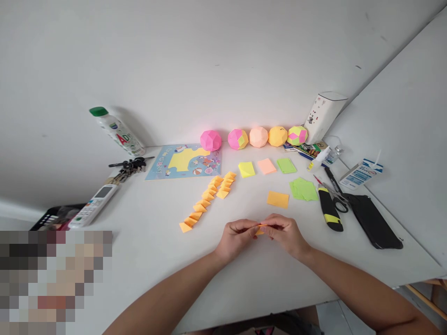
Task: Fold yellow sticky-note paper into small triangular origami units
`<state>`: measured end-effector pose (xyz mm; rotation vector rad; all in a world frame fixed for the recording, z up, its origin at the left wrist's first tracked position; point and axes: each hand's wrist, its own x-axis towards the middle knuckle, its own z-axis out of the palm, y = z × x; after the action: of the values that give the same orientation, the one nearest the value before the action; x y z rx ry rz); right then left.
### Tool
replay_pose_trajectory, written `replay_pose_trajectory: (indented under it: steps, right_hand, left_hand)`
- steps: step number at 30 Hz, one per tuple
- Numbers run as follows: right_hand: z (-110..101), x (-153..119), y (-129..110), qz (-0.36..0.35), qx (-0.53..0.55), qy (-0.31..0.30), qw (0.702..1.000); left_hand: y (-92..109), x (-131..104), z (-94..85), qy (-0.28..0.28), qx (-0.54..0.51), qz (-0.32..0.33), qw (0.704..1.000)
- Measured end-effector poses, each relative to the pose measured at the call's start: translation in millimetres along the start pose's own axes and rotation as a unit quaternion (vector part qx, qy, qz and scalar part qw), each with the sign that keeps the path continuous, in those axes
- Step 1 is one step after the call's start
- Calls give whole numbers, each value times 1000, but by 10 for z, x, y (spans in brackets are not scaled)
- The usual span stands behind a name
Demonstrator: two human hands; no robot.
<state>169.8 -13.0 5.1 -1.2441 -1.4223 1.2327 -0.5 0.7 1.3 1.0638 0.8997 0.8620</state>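
Note:
Near the table's front, my left hand (239, 238) and my right hand (285, 234) meet, both pinching one small orange paper piece (260, 231) between thumbs and fingers. Much of that paper is hidden by the fingertips. Just beyond my hands lies a flat orange paper (278, 199). To the left, folded orange pieces (202, 205) form a long slanting row, with a shorter row (226, 185) beside it. Farther back are a yellow pad (247, 170), a peach pad (267, 166), a green pad (286, 165) and spread green papers (303, 189).
Several paper balls (258, 137) line the wall. A bottle (118, 132), keys (131, 168) and remote (93, 205) stand or lie left. At right are a cutter (330, 209), scissors (340, 203), glue (318, 159), black pouch (376, 221) and carton (362, 174).

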Motion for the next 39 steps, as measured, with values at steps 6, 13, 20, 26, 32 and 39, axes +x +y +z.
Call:
replay_pose_trajectory:
  steps: [6, 13, 20, 26, 32, 39]
  right_hand:
    - [7, -6, -27, -11, -32, -2, 999]
    - [14, -8, -46, -55, -97, -22, 994]
    - [18, -7, -28, -51, -144, -58, 987]
    - [12, -4, -6, -83, -153, -56, 983]
    - [2, 5, 17, -144, -160, -58, 975]
    - [-26, -1, -20, -62, -111, -86, 988]
  left_hand:
    - [8, 0, 30, 23, 5, -23, 999]
    - [-14, -13, 12, -1, 18, -7, 1000]
    - [-70, -22, 16, -12, 16, 33, 999]
    - [-56, -28, 18, -14, 16, 32, 999]
    - [-23, -7, -11, -9, 22, 37, 999]
    - [-6, 4, -8, -20, 54, -6, 998]
